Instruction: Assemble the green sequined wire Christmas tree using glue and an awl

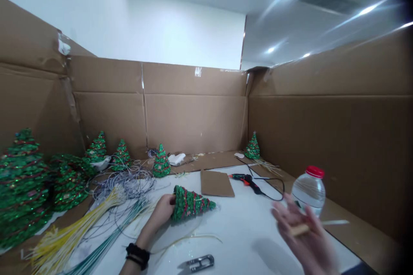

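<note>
My left hand (165, 209) grips the base of a small green tinsel Christmas tree (191, 204), which lies on its side with its tip to the right. Red garland winds round this tree. Motion blurs my right hand (301, 234), raised at the right in front of a clear bottle with a red cap (309, 189). A short tan stick-like piece (299, 230) shows in that hand; its exact kind is unclear. Between the hands lie a curved pale strand (193, 237) and thread snips (200, 262) on the white tabletop (238, 236).
A glue gun (248, 180) with a black cord lies near a cardboard square (217, 183). Tangled wire (129, 182), yellow strands (77, 227) and green strands (112, 240) spread on the left. Several finished trees (22, 189) stand around, and cardboard walls (196, 116) enclose the table.
</note>
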The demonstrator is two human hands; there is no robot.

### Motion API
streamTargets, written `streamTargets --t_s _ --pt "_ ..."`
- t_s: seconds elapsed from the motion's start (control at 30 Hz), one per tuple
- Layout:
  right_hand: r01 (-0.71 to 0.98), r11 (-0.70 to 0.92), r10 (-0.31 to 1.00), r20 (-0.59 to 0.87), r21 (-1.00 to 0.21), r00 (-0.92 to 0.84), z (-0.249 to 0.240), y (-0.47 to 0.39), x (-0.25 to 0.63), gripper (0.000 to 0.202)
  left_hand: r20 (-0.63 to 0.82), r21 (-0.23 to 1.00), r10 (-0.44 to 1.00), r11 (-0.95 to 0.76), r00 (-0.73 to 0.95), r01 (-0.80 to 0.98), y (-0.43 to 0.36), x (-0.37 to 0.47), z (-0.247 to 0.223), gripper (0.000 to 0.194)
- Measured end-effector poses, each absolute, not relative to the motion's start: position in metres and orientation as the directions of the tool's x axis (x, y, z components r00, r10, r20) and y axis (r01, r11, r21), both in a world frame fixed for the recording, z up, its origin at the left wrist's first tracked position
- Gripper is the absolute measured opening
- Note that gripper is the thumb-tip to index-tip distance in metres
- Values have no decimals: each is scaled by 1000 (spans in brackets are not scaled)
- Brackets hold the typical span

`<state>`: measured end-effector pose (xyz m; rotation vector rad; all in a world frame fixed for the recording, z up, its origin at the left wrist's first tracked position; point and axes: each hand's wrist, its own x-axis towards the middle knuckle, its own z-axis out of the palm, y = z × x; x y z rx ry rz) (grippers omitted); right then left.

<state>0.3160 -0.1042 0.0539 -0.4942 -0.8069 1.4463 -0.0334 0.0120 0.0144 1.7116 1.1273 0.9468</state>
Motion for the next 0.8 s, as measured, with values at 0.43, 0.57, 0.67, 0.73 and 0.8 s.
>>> streamTargets --t_s 0.43,0.57,0.67,0.73,0.8 --pt "-610 -253 811 179 -751 -557 75 18 222 42 136 898 955 -232 265 375 23 -37 4 18" --pt "-589 -233 839 146 -774 -524 60 34 219 43 131 894 957 -227 259 387 19 -36 9 16" --pt "-570 -178 895 109 -802 -433 48 36 221 48 129 884 961 -224 246 411 18 -36 13 15" --pt "-524 -118 939 78 -843 -336 43 37 223 52 132 878 959 -231 251 420 18 -36 14 17" --pt "-425 -38 970 69 -904 -233 40 38 225 52 143 873 958 -240 247 424 18 -36 14 18"
